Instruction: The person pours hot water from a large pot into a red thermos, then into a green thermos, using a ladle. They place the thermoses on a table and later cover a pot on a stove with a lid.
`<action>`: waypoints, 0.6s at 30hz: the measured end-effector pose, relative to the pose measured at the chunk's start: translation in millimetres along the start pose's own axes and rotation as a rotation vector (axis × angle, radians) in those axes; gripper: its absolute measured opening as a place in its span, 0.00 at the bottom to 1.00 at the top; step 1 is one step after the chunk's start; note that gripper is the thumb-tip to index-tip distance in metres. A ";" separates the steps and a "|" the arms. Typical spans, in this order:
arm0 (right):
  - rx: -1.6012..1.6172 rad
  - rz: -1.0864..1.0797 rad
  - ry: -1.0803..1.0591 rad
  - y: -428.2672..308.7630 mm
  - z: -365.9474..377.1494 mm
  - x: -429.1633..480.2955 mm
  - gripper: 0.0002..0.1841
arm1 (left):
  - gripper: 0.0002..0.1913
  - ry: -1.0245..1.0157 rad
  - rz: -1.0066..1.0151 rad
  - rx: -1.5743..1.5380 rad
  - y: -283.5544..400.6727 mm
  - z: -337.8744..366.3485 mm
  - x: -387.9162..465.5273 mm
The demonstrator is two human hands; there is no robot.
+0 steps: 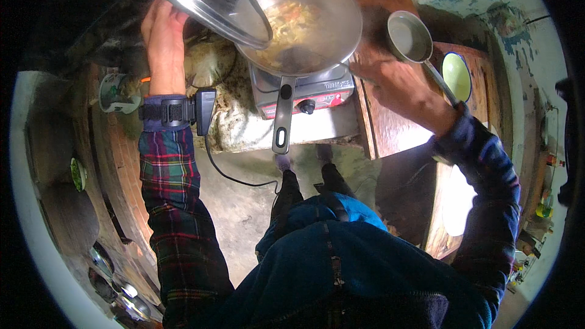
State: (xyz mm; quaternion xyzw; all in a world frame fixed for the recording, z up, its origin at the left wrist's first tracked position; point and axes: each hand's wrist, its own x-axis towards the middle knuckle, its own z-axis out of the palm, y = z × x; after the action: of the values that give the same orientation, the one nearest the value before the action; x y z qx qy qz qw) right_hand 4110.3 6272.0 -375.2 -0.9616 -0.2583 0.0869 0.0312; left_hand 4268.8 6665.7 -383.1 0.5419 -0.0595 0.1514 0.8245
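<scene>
A steel frying pan (347, 18) with steaming chopped food (290, 20) sits on a portable gas stove (274, 96). My left hand (164, 41) grips a glass lid with a steel rim (215, 23), tilted over the pan's left side; its fingertips are partly hidden by the lid. At the pan's lower right edge, my right hand (395, 84) is closed around what appears to be the thin handle of a utensil, with its dark, blurred head (299, 59) in the food. Beyond that hand is a round metal ladle (409, 36), its handle running towards my right wrist.
A pale green enamel bowl (456, 75) stands on the wooden surface at right. A round pot lid (208, 61) lies left of the stove. Farther left are a container (109, 93) and a bowl of greens (77, 174). A black cable (233, 178) hangs from my left wrist device.
</scene>
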 end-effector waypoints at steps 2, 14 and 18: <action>0.023 0.039 0.060 3.2 2.3 16.2 0.31 | 0.13 -0.005 -0.017 0.012 2.0 1.0 0.5; -0.442 -0.048 0.009 25.2 -29.2 6.7 0.19 | 0.20 -0.047 -0.066 0.226 -0.5 6.0 -1.2; -0.405 0.035 0.075 36.5 -16.6 3.5 0.03 | 0.21 -0.031 -0.069 0.256 2.5 13.2 -1.1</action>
State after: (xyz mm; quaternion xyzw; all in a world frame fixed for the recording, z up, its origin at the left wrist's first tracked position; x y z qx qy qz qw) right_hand 4134.3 6242.0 -363.3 -0.9552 -0.2523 -0.0022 -0.1548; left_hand 4267.9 6654.5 -375.9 0.6468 -0.0339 0.1207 0.7523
